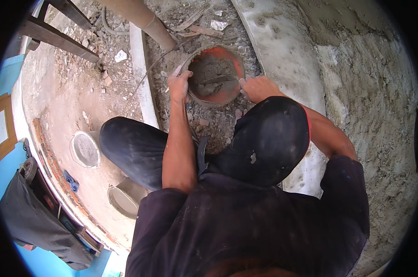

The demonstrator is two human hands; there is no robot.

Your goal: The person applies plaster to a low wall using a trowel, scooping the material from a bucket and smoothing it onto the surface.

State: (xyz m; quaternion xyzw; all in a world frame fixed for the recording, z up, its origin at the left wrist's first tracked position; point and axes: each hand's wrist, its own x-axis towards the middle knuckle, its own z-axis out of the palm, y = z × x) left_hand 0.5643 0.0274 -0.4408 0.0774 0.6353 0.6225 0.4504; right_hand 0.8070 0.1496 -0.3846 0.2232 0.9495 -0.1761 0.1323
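Observation:
A round bucket (239,62) with an orange-red inner wall stands on the rubble ahead of my knees. Grey wet mortar (209,69) lies inside it. My left hand (179,86) is closed on the bucket's left rim, the thumb toward the inside. At the right rim my right hand (259,87) grips the handle of a trowel. The trowel's blade (218,79) reaches across the mortar and is partly sunk in it; most of the handle is hidden in my fist.
A pale concrete curb (142,74) runs left of the bucket; a mortar-smeared ledge (287,55) and rough wall (366,92) rise on the right. Behind my left knee stand a whitish pail (85,150) and a grey bucket (125,198). A thick pipe (146,23) slants in at the top.

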